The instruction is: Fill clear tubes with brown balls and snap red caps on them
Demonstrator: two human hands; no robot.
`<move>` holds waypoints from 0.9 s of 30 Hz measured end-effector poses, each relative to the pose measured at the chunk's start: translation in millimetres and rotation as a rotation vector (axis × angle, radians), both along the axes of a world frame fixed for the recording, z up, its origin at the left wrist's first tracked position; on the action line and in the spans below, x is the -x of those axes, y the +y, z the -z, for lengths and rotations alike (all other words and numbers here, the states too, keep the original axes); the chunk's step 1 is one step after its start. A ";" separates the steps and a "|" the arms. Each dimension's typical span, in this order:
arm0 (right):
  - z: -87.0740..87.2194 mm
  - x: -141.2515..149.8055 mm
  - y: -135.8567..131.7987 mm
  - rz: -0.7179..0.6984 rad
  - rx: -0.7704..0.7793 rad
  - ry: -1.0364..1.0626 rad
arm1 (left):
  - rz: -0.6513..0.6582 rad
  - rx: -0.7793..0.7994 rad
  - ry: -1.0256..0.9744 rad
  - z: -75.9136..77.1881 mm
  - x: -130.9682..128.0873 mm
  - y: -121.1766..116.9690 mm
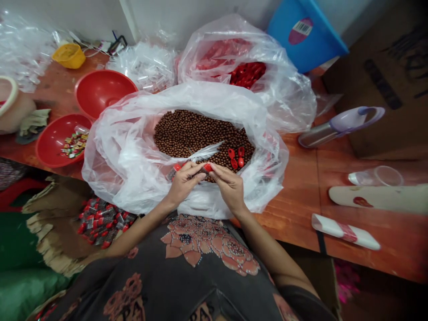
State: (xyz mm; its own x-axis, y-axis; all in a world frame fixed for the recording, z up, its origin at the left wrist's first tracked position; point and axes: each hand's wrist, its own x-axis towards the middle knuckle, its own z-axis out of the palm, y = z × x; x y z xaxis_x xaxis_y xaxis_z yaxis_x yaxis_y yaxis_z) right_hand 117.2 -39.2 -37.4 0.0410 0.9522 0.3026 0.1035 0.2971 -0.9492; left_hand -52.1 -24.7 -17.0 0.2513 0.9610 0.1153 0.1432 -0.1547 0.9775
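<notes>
My left hand (185, 183) pinches a small clear tube (171, 173) with a red end, low in a large clear plastic bag (127, 171). My right hand (229, 185) holds a small red cap (207, 167) between its fingertips, close to the tube's end. Just beyond my hands, the bag holds a heap of round brown beads (197, 133). Several loose red caps (236, 157) lie on the beads near my right hand. A wisp of clear plastic (205, 152) lies across the beads above my hands.
Behind stands a bag of red caps (247, 74), beside a bag of clear tubes (143, 67). Red bowls (105, 92) sit on the wooden table (287, 214) at left. Filled red-capped tubes (102, 221) lie on cardboard by my left arm. A blue bin (306, 33) stands at the back.
</notes>
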 end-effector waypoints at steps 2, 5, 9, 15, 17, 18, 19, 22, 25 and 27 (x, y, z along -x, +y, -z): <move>1.5 -0.8 1.3 -0.009 0.032 0.019 | -0.007 -0.052 0.029 1.3 0.0 -0.2; 4.2 -0.8 2.0 0.002 0.040 0.025 | -0.016 -0.118 0.070 3.6 0.4 -0.3; 8.1 -1.2 2.3 0.007 -0.053 -0.046 | -0.013 -0.153 0.098 5.1 2.1 -0.4; 9.4 -0.2 1.7 -0.069 -0.092 -0.150 | -0.069 -0.056 0.005 5.1 1.8 -1.4; 9.6 1.8 1.6 -0.092 -0.141 -0.228 | -0.103 0.010 -0.057 5.7 -1.2 -1.6; 9.9 2.8 1.9 -0.098 -0.169 -0.266 | -0.112 0.063 -0.099 6.0 -3.4 -1.6; 10.2 3.5 2.5 -0.102 -0.194 -0.301 | -0.117 0.129 -0.154 6.1 -5.8 -1.6; 11.0 2.6 5.6 -0.104 -0.239 -0.382 | -0.114 0.377 -0.352 6.1 -13.1 -0.7; 11.1 -2.1 7.9 -0.135 -0.254 -0.449 | -0.054 0.615 -0.468 5.8 -18.5 1.6; 11.4 -5.6 8.0 -0.160 -0.275 -0.484 | -0.007 0.731 -0.455 6.0 -21.4 3.1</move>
